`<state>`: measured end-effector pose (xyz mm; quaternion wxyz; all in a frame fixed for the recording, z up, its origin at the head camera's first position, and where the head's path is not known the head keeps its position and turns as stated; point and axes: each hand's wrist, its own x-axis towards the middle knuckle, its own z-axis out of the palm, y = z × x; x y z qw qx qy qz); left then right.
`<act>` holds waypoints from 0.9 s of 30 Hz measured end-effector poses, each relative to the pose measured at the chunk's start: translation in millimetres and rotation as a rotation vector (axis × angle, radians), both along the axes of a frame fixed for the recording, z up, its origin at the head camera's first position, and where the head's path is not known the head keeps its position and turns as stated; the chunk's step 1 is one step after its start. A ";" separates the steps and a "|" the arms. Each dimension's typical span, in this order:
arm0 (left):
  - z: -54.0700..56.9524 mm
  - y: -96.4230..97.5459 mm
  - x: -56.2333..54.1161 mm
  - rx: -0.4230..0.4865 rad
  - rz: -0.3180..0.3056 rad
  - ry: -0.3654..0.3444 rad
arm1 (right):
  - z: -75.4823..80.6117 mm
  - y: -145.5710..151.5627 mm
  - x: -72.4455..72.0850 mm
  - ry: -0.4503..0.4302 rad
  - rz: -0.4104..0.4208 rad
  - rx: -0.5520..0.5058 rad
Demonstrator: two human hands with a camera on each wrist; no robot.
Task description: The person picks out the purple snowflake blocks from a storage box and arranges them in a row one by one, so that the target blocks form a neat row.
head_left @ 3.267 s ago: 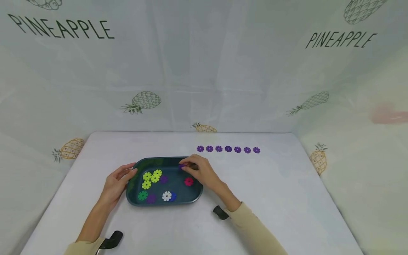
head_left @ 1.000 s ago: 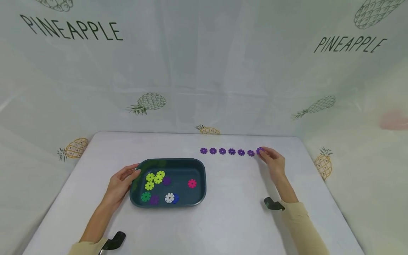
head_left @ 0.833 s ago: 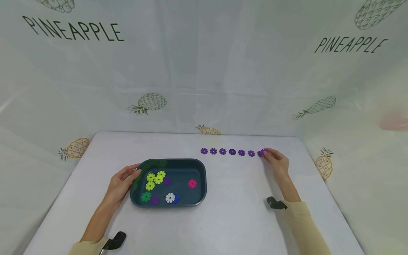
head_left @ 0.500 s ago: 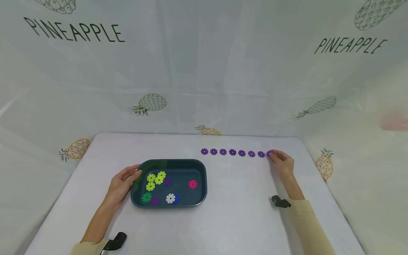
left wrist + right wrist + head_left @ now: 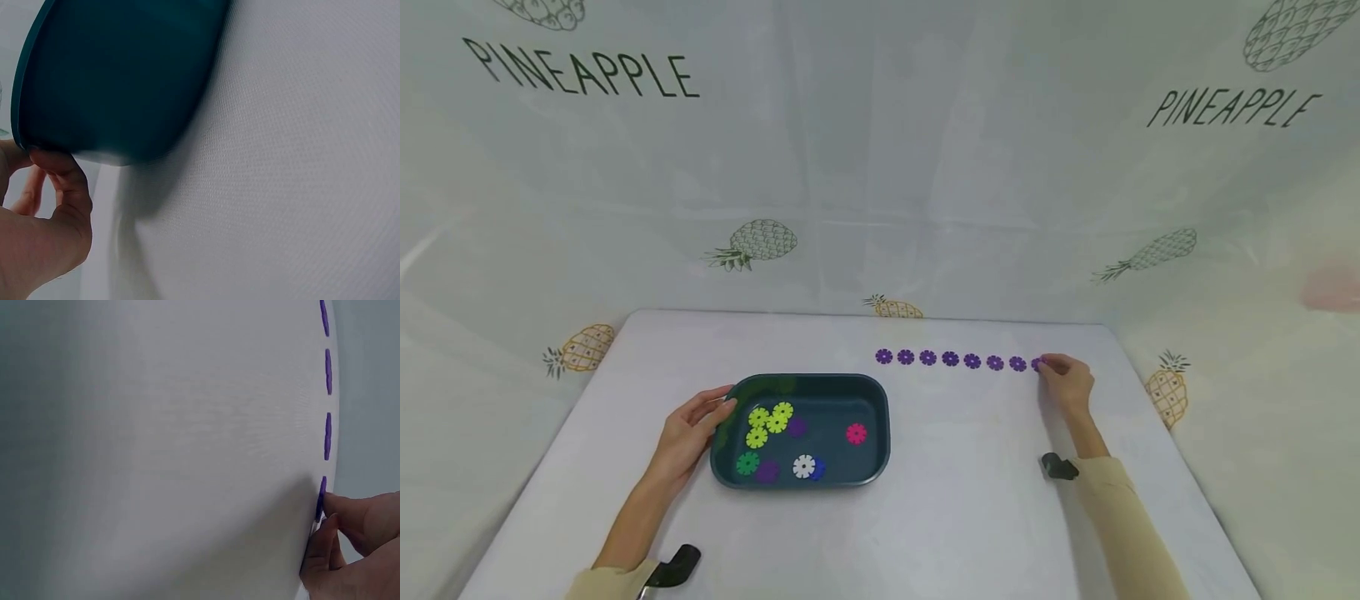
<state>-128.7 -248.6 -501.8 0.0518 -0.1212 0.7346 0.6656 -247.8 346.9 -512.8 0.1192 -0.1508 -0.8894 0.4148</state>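
Note:
My left hand (image 5: pixel 688 429) grips the left rim of a dark teal tray (image 5: pixel 874 471), thumb over the edge; the left wrist view shows the fingers (image 5: pixel 72 181) bent against the tray's end wall. In the head view my right hand (image 5: pixel 1067 382) is at the right end of a row of purple notched plastic discs (image 5: pixel 951 359). Its thumb and fingertips pinch the last purple disc (image 5: pixel 321 499), which lies on the white table in line with the others. Part of that disc is hidden behind the fingers.
In the tray lie several yellow discs (image 5: pixel 757 417), a green disc (image 5: pixel 748 463), a white disc (image 5: pixel 803 466) over a blue disc (image 5: pixel 818 470), two purple discs (image 5: pixel 767 472) and a pinkish-red disc (image 5: pixel 856 433). A pineapple-print curtain (image 5: pixel 880 167) rises behind the table (image 5: pixel 940 517).
My right hand took a purple disc from the tray, carried it right to the row's end and set it down beside the last one. The left hand stays on the tray.

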 end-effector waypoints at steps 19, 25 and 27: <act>0.5 3.1 -1.5 0.003 -0.017 -0.004 | 23.2 -38.0 25.0 0.024 0.087 -0.149; 1.6 1.6 0.3 -0.003 -0.017 0.001 | 25.1 -60.0 27.3 0.041 0.159 -0.155; 2.4 0.9 1.2 -0.003 -0.014 0.001 | 25.2 -67.6 27.9 0.049 0.194 -0.160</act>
